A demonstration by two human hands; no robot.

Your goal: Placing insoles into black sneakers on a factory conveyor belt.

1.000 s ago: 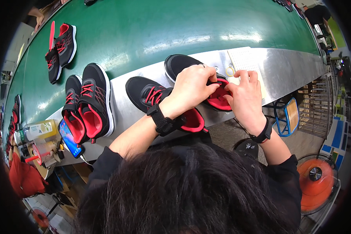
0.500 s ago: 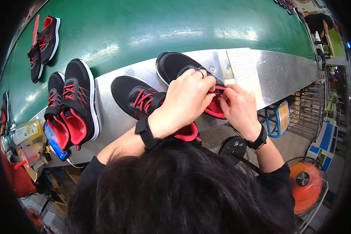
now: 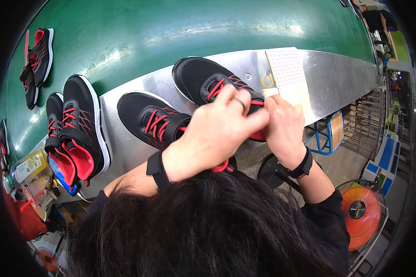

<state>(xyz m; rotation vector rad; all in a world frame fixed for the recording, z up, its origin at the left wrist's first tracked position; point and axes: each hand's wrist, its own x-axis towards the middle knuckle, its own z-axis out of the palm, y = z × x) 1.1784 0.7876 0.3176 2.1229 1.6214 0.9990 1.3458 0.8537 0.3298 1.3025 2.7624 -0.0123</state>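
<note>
A black sneaker point(image 3: 196, 76) with red laces and lining lies slanted before me, toe to the far left. My left hand point(image 3: 212, 129) is closed over its strap area; the fingers curl down, slightly blurred, and their tips are hidden. My right hand point(image 3: 284, 131) grips the sneaker's opening at the heel end, its fingers bent round the edge. Close to my left wrist lies a matching sneaker point(image 3: 141, 113), its strap across the top and its heel partly covered by my left arm.
Another pair of sneakers point(image 3: 83, 124) stands left on the metal ledge point(image 3: 337, 76), beside a phone point(image 3: 62, 177) and a yellow bottle point(image 3: 30, 166). Further sneakers point(image 3: 39, 60) lie on the green surface point(image 3: 138, 37). A white card point(image 3: 286, 69), stool point(image 3: 333, 134) and orange fan point(image 3: 358, 217) are rightward.
My left hand has shifted, its thumb now reaching across to my right hand, and more of the laces shows. The view has swung slightly, so the shoes sit further left.
</note>
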